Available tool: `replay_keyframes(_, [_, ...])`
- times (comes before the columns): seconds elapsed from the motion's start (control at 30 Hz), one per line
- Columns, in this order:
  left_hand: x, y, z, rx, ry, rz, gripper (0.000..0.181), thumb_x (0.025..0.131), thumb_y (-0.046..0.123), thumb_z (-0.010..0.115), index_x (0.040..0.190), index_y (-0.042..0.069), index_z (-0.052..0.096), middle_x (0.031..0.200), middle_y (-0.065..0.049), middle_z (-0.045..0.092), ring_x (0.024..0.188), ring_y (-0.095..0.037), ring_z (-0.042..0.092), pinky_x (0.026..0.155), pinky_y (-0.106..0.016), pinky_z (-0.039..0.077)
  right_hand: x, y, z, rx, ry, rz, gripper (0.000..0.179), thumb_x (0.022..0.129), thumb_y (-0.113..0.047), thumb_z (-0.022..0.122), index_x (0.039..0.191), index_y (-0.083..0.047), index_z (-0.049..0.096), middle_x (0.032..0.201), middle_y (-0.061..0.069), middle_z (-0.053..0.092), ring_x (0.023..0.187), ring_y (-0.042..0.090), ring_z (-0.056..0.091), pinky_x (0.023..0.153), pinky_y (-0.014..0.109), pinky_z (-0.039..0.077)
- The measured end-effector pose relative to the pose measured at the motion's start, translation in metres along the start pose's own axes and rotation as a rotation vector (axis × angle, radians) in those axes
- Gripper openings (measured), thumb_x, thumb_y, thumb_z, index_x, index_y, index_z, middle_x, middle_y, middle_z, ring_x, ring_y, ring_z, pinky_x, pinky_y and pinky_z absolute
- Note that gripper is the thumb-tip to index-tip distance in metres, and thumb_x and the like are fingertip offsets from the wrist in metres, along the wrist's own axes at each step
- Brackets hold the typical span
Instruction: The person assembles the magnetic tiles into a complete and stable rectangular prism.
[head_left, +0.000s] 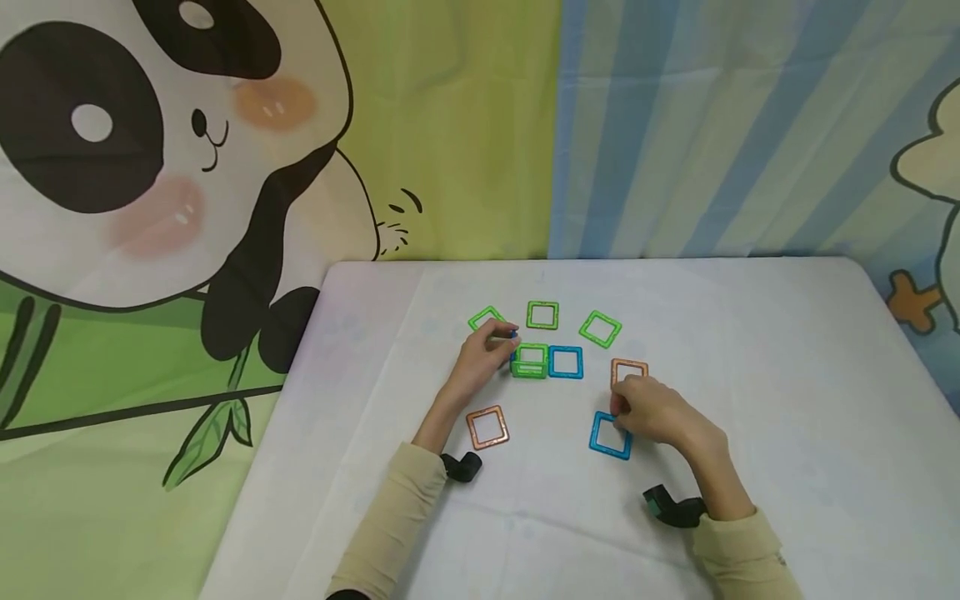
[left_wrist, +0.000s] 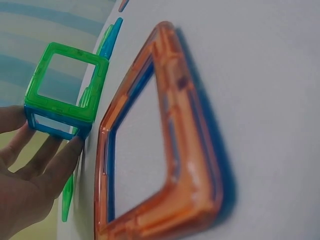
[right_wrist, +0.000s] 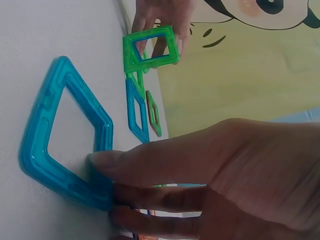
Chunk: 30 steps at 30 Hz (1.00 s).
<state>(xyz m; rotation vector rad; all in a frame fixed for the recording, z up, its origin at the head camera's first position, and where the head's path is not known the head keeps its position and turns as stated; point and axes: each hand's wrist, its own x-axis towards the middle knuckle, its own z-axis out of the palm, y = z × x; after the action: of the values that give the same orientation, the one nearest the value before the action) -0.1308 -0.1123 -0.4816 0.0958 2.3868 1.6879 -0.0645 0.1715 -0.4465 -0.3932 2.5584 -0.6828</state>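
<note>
Left hand (head_left: 480, 354): thumb and fingers pinching the blue panel (left_wrist: 57, 117) of a small box (head_left: 530, 369), which stands just to its right. Right hand (head_left: 656, 408): thumb and fingers closed on the near-side blue square (head_left: 609, 452), to its lower left. Orange square (head_left: 630, 362): just ahead of it. Hazards, judged: left-hand squeezing could part the box's sides; a careless right-hand lift could catch the orange square.

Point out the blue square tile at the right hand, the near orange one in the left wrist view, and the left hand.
Blue square tile (right_wrist: 41, 120): right wrist view, frame's left bar.
Orange square tile (left_wrist: 187, 135): left wrist view, frame's right bar.
Left hand (head_left: 480, 358): head view, back of the hand.
</note>
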Motion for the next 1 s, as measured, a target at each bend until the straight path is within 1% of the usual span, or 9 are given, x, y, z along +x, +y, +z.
replay_keyframes(0.13, [-0.0008, -0.0006, -0.0009, -0.008, 0.002, -0.011, 0.033, 0.102, 0.028, 0.066, 0.132, 0.014, 0.064, 0.13, -0.007, 0.063, 0.114, -0.021, 0.067, 0.091, -0.033, 0.056, 0.0007, 0.0008, -0.0002, 0.02, 0.002, -0.017, 0.008, 0.091, -0.002, 0.072, 0.088, -0.007, 0.066, 0.079, 0.002, 0.061, 0.074, 0.018, 0.053, 0.067, 0.033, 0.047])
replay_keyframes(0.23, [-0.0001, -0.0004, -0.0009, -0.009, -0.001, -0.007, 0.033, 0.102, 0.028, 0.066, 0.132, 0.015, 0.064, 0.13, -0.007, 0.064, 0.113, -0.021, 0.067, 0.091, -0.033, 0.056, 0.0008, 0.0006, 0.0005, 0.035, 0.013, -0.024, 0.007, 0.091, -0.004, 0.073, 0.093, -0.007, 0.067, 0.08, 0.002, 0.061, 0.075, 0.018, 0.054, 0.068, 0.032, 0.047])
replay_keyframes(0.33, [0.0011, 0.0004, -0.0003, -0.009, -0.006, 0.004, 0.032, 0.102, 0.028, 0.066, 0.131, 0.015, 0.064, 0.131, -0.007, 0.064, 0.115, -0.022, 0.067, 0.091, -0.033, 0.055, 0.0005, 0.0007, 0.0005, 0.038, 0.041, -0.042, 0.012, 0.091, -0.005, 0.074, 0.102, -0.004, 0.07, 0.081, 0.002, 0.059, 0.076, 0.018, 0.053, 0.068, 0.033, 0.046])
replay_keyframes(0.43, [0.0013, 0.0006, -0.0003, -0.012, -0.006, 0.002, 0.032, 0.102, 0.027, 0.066, 0.131, 0.016, 0.064, 0.13, -0.007, 0.064, 0.115, -0.021, 0.067, 0.09, -0.032, 0.055, 0.0016, 0.0004, 0.0012, 0.046, 0.069, -0.073, 0.018, 0.09, -0.003, 0.074, 0.109, -0.002, 0.072, 0.081, 0.002, 0.059, 0.077, 0.017, 0.052, 0.069, 0.032, 0.045])
replay_keyframes(0.5, [0.001, 0.0007, -0.0005, -0.017, -0.003, -0.001, 0.032, 0.102, 0.026, 0.066, 0.132, 0.015, 0.064, 0.131, -0.007, 0.064, 0.114, -0.022, 0.067, 0.09, -0.032, 0.055, 0.0032, 0.0001, 0.0019, 0.059, 0.086, -0.106, 0.017, 0.09, -0.002, 0.073, 0.108, -0.001, 0.073, 0.084, 0.002, 0.063, 0.078, 0.017, 0.053, 0.071, 0.033, 0.048])
replay_keyframes(0.63, [0.0012, 0.0003, -0.0006, -0.023, 0.001, -0.001, 0.032, 0.102, 0.026, 0.066, 0.132, 0.015, 0.064, 0.131, -0.008, 0.063, 0.114, -0.022, 0.067, 0.089, -0.031, 0.056, 0.0065, 0.0009, 0.0027, 0.077, 0.133, -0.169, 0.013, 0.09, 0.002, 0.073, 0.103, 0.001, 0.075, 0.092, 0.005, 0.071, 0.081, 0.015, 0.06, 0.078, 0.037, 0.056])
replay_keyframes(0.73, [0.0011, 0.0004, -0.001, -0.029, 0.0, -0.004, 0.032, 0.102, 0.027, 0.066, 0.132, 0.014, 0.064, 0.131, -0.007, 0.064, 0.114, -0.022, 0.067, 0.089, -0.031, 0.056, 0.0085, 0.0013, 0.0034, 0.057, 0.177, -0.205, 0.012, 0.089, 0.003, 0.073, 0.101, 0.001, 0.076, 0.093, 0.005, 0.072, 0.082, 0.014, 0.063, 0.082, 0.04, 0.056])
replay_keyframes(0.87, [0.0004, 0.0009, -0.0014, -0.031, -0.008, -0.01, 0.036, 0.102, 0.028, 0.066, 0.134, 0.012, 0.063, 0.131, -0.007, 0.064, 0.114, -0.022, 0.067, 0.089, -0.032, 0.056, 0.0096, -0.0005, 0.0031, 0.033, 0.221, -0.228, 0.012, 0.087, 0.005, 0.074, 0.099, 0.0, 0.077, 0.088, 0.003, 0.069, 0.081, 0.013, 0.062, 0.08, 0.039, 0.055])
replay_keyframes(1.0, [0.001, 0.0007, -0.0011, -0.026, -0.008, -0.011, 0.037, 0.102, 0.028, 0.066, 0.135, 0.012, 0.063, 0.131, -0.007, 0.063, 0.115, -0.022, 0.067, 0.089, -0.032, 0.056, 0.0093, -0.0045, 0.0007, 0.039, 0.234, -0.234, 0.012, 0.088, 0.005, 0.074, 0.097, -0.002, 0.076, 0.087, 0.002, 0.068, 0.079, 0.014, 0.06, 0.074, 0.034, 0.054])
